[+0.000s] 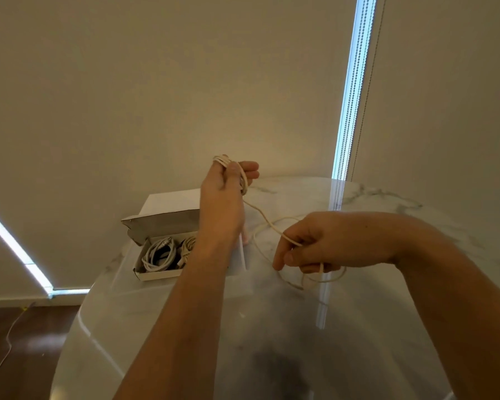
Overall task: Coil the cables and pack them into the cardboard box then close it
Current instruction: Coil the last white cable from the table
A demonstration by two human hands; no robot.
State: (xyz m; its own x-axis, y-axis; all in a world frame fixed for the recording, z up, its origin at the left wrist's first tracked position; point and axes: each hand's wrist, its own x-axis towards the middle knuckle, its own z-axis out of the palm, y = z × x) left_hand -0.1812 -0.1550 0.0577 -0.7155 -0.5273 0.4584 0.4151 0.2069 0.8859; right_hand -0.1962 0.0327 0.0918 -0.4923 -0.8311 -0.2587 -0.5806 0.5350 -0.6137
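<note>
Task partly done, judging from the box contents. Two coiled cables already inside the cardboard box [162,274]: a white coil [159,254] on its left side and a beige coil [186,246] next to it, partly hidden behind the left forearm. Box standing open on the marble table [272,327], lid [162,223] tilted up at the back.

Third cable [267,222], beige and thin, in the middle of coiling. Left hand [224,192] raised above the table, several loops wound around its fingers, thumb pressing on the loops. Right hand [326,243] lower and to the right, fingers curled around the loose part of the same cable, guiding it. Between the two hands, a slack stretch of cable in the air. Remaining length lying in loose curves on the table just under and beside the right hand, free end near the table centre.

Left to do, probably: winding the rest, placing this coil beside the other two, then folding the lid down. Any other cables to pack: not visible here.
</note>
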